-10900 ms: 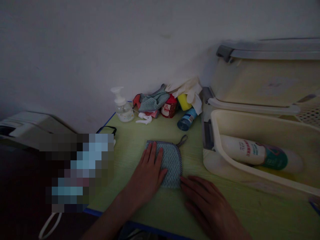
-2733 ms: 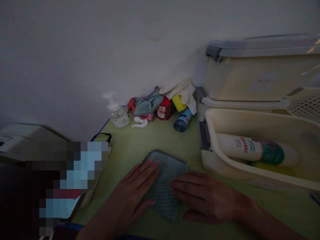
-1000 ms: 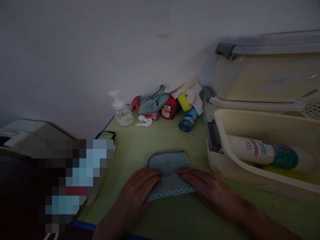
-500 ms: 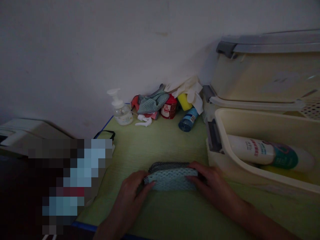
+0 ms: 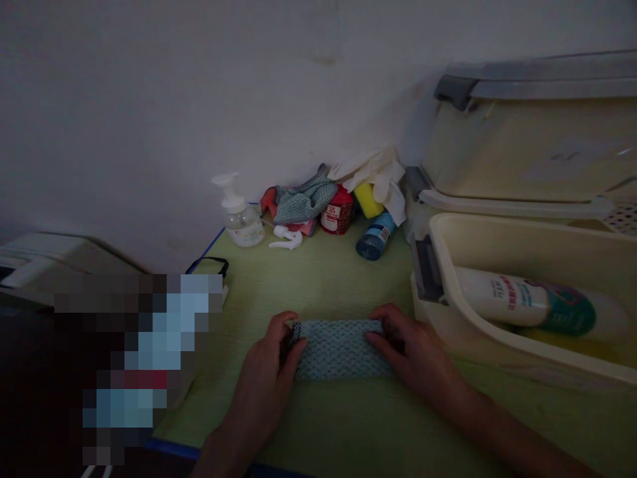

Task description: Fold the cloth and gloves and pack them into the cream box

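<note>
A blue-green textured cleaning cloth point(image 5: 343, 352), folded into a narrow rectangle, is held between my two hands over the green tabletop point(image 5: 318, 285). My left hand point(image 5: 271, 358) pinches its left end, where a black-and-white checked edge shows. At the opposite end, my right hand point(image 5: 408, 345) grips the upper corner between thumb and fingers. The cloth's far side is hidden from me.
A cream storage box point(image 5: 497, 342) with its lid raised stands right, holding a white-and-green bottle point(image 5: 527, 302). Along the wall are a pump bottle point(image 5: 243, 219), crumpled cloth point(image 5: 303, 199), red container point(image 5: 337, 212), yellow sponge point(image 5: 368, 200), white gloves point(image 5: 381, 176) and blue bottle point(image 5: 374, 237).
Both hands have risen slightly with the cloth's upper edge. The checked strip behind the cloth has gone from sight, and the textured face now shows as a flatter, taller rectangle.
</note>
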Motion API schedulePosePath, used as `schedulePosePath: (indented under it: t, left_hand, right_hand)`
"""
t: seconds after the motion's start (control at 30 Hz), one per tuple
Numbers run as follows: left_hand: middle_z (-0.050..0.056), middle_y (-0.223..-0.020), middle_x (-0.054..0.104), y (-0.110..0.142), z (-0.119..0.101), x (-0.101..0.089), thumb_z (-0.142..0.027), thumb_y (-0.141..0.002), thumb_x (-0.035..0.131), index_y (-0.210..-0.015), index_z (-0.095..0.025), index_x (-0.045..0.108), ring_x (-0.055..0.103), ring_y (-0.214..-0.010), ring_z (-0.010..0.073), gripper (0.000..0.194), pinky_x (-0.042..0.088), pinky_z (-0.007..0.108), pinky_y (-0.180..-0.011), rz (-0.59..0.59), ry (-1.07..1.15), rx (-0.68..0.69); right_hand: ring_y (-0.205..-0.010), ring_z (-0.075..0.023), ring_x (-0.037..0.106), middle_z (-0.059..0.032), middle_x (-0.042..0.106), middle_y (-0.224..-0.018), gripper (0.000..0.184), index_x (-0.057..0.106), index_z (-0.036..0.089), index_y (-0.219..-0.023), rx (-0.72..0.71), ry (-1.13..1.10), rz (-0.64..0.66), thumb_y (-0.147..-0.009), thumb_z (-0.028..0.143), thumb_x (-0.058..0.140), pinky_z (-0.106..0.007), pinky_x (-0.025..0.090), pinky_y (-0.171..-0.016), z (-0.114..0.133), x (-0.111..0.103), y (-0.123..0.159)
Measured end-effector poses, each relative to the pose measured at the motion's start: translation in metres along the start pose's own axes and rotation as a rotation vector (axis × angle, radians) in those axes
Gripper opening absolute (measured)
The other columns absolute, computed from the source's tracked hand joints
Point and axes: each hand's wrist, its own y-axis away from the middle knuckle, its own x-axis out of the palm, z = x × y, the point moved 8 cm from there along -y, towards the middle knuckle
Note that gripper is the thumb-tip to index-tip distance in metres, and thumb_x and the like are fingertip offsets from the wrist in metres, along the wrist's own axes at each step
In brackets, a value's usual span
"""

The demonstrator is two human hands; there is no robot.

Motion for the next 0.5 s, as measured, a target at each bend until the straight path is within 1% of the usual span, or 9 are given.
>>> schedulePosePath:
  t: [0.1, 0.17, 0.3, 0.33, 0.43, 0.5]
  left_hand:
    - [0.004, -0.079, 0.065, 0.001, -0.004, -0.001, -0.031, -0.087, 0.042, -0.104, -0.019, 0.051, 0.064, -0.073, 0.0213, 0.023, 0.052, 0.035, -0.066, -0.029, -0.061, 0.06]
    - [0.005, -0.085, 0.065, 0.003, -0.008, -0.002, -0.028, -0.087, 0.042, -0.104, -0.019, 0.052, 0.064, -0.076, 0.0208, 0.021, 0.052, 0.035, -0.069, -0.048, -0.079, 0.106]
    - [0.006, -0.094, 0.061, 0.006, -0.014, 0.002, -0.022, -0.089, 0.039, -0.104, -0.021, 0.051, 0.063, -0.082, 0.0197, 0.02, 0.053, 0.034, -0.072, -0.059, -0.138, 0.199]
    - [0.006, -0.095, 0.06, 0.007, -0.014, 0.003, -0.021, -0.09, 0.038, -0.105, -0.021, 0.051, 0.063, -0.083, 0.0197, 0.02, 0.054, 0.034, -0.071, -0.063, -0.168, 0.214]
    - [0.008, -0.102, 0.055, 0.009, -0.016, 0.003, -0.02, -0.09, 0.038, -0.106, -0.02, 0.05, 0.062, -0.084, 0.0197, 0.02, 0.055, 0.035, -0.071, -0.109, -0.268, 0.263]
    - [0.01, -0.108, 0.052, 0.011, -0.022, 0.001, -0.017, -0.09, 0.039, -0.106, -0.019, 0.051, 0.061, -0.088, 0.0196, 0.02, 0.055, 0.036, -0.074, -0.173, -0.334, 0.338]
  right_hand:
    - [-0.051, -0.0141, 0.058, 0.0046, 0.055, -0.058, 0.009, 0.049, 0.02, -0.089, -0.016, 0.01, 0.004, -0.081, 0.016, 0.05, -0.022, 0.041, -0.045, -0.002, 0.0, 0.001]
    - [-0.057, -0.0151, 0.061, 0.0023, 0.059, -0.064, 0.013, 0.05, 0.019, -0.094, -0.054, 0.036, -0.007, -0.081, 0.015, 0.05, -0.023, 0.044, -0.048, 0.0, 0.0, 0.002]
    - [-0.07, -0.0163, 0.064, -0.0057, 0.062, -0.084, 0.015, 0.053, 0.016, -0.098, -0.228, 0.168, -0.056, -0.084, 0.012, 0.047, -0.027, 0.052, -0.059, 0.012, 0.001, 0.006]
    - [-0.07, -0.0162, 0.064, -0.0071, 0.062, -0.088, 0.015, 0.054, 0.016, -0.098, -0.27, 0.219, -0.07, -0.086, 0.012, 0.046, -0.027, 0.053, -0.06, 0.015, 0.002, 0.008]
    - [-0.065, -0.0146, 0.062, -0.0102, 0.061, -0.097, 0.022, 0.058, 0.017, -0.1, -0.364, 0.399, -0.128, -0.09, 0.013, 0.038, -0.026, 0.052, -0.052, 0.023, 0.003, 0.012]
    - [-0.069, -0.0149, 0.062, -0.0106, 0.062, -0.099, 0.028, 0.06, 0.017, -0.102, -0.481, 0.47, -0.161, -0.093, 0.013, 0.033, -0.027, 0.052, -0.055, 0.033, 0.002, 0.016]
